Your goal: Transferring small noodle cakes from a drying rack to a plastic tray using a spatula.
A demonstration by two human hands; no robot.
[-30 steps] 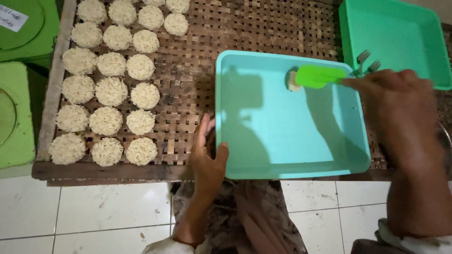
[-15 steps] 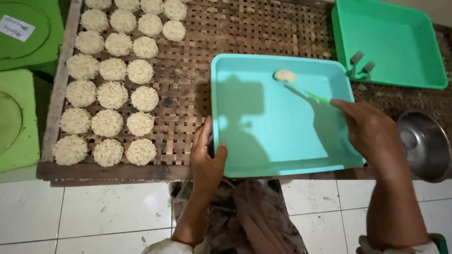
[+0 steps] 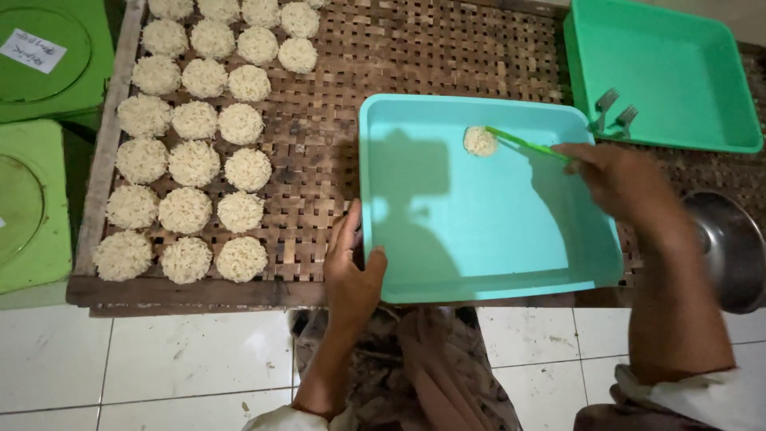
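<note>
Your right hand [image 3: 618,179] is closed around the handle end of a thin green utensil [image 3: 527,144], fingers pinched on it. The utensil runs up and to the left from your fingers, and its far tip touches a small round noodle nest [image 3: 479,140]. That nest lies alone inside the light blue tray [image 3: 479,239], near the tray's far edge, well beyond your left hand and just ahead of your right.

Your left hand [image 3: 351,267] rests on the near left corner of the light blue tray, thumb over the rim and fingers held loosely together along the outside wall, grasping nothing else.

Left of your left hand, on the woven bamboo rack [image 3: 335,120], sit rows of pale noodle nests [image 3: 191,160], close together and well away from the tray. Further left are two green lids [image 3: 32,160].

Beyond your right hand stands a darker green tray [image 3: 670,88], with two forks [image 3: 616,108] leaning at its near left corner. Just right of your right forearm is a steel bowl [image 3: 730,247], partly hidden by the arm. White floor tiles [image 3: 159,367] lie below the rack.
</note>
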